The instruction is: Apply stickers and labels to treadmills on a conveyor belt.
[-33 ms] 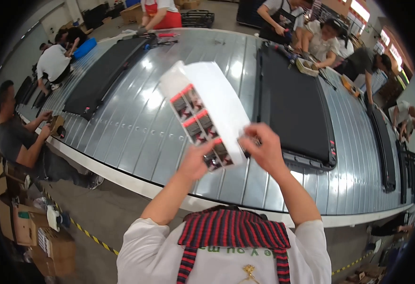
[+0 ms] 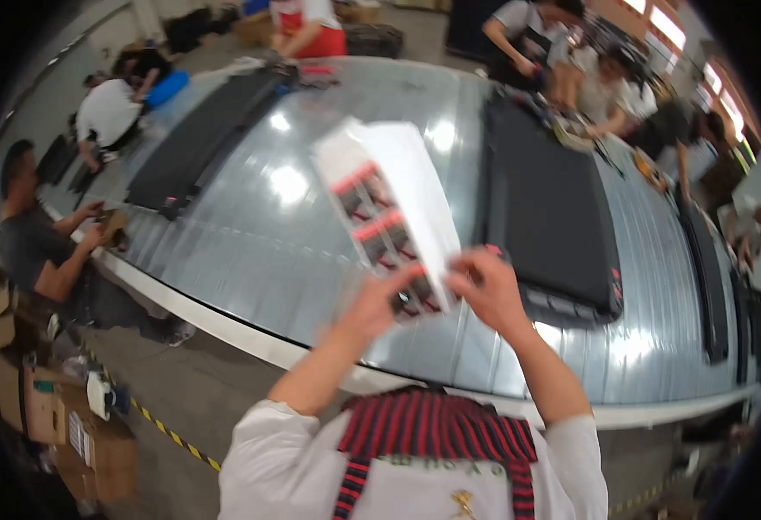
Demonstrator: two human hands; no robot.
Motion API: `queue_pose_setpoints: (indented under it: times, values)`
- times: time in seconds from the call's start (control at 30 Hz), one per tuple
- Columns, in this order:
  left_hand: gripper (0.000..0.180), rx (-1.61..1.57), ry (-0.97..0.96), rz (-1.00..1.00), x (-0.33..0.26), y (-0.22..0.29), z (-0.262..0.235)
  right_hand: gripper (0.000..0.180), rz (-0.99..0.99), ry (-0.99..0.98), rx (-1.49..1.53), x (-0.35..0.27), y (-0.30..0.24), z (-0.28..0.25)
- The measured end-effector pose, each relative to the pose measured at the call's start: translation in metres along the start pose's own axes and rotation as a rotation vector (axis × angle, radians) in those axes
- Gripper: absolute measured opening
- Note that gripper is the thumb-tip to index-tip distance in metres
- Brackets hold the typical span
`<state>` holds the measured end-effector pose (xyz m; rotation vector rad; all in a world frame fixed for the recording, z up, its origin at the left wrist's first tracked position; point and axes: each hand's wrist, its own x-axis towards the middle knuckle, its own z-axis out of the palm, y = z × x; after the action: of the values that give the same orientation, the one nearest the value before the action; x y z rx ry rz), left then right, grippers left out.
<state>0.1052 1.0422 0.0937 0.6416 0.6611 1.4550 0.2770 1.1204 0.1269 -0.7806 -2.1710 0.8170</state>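
Both hands pinch the near end of the white sheet (image 2: 402, 204): my left hand (image 2: 372, 303) at its lower corner, my right hand (image 2: 484, 290) at the edge. Long axis runs up-left, away from me, over the bench (image 2: 250, 234).

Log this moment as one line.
left hand: holds white sheet | right hand: holds its lower edge | below: grey table
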Motion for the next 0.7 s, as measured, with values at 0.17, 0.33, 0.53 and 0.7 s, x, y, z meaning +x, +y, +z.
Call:
queue_pose_setpoints:
  times: [0.17,0.33,0.53,0.7]
  values:
    - [0.030,-0.234,-0.151,-0.087,-0.023,-0.044,0.015,0.010,0.229,0.172,0.307,-0.061,-0.001,0.007]
    - [0.034,-0.163,-0.224,-0.058,-0.031,-0.030,0.036,0.008,0.317,0.172,0.485,-0.065,-0.019,-0.008]
    - [0.036,-0.117,-0.270,-0.089,-0.050,-0.026,0.060,0.009,0.338,0.163,0.661,-0.084,-0.032,-0.029]
    - [0.033,-0.068,-0.262,-0.161,-0.048,-0.043,0.077,0.010,0.286,0.180,0.709,-0.109,-0.033,-0.045]
